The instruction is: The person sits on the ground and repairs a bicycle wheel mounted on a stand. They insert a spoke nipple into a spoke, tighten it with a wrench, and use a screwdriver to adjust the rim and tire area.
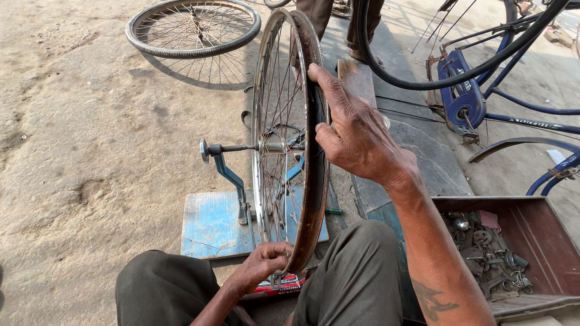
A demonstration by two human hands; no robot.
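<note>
A bare spoked bicycle rim (pixel 314 181) stands upright on a blue truing stand (pixel 226 175), its axle held across the stand's fork. My right hand (pixel 353 130) lies on the upper right of the rusty rim, fingers wrapped over its edge. My left hand (pixel 263 265) is at the rim's bottom, pinching a small metal spoke key (pixel 278 279) against a spoke end. My knees in dark trousers flank the wheel.
The stand sits on a blue base plate (pixel 208 226) on sandy ground. A tyred wheel (pixel 193 27) lies flat beyond. A brown box of metal parts (pixel 531 241) is at right, beside a blue bicycle frame (pixel 477 90). Another person's legs (pixel 347 18) stand behind.
</note>
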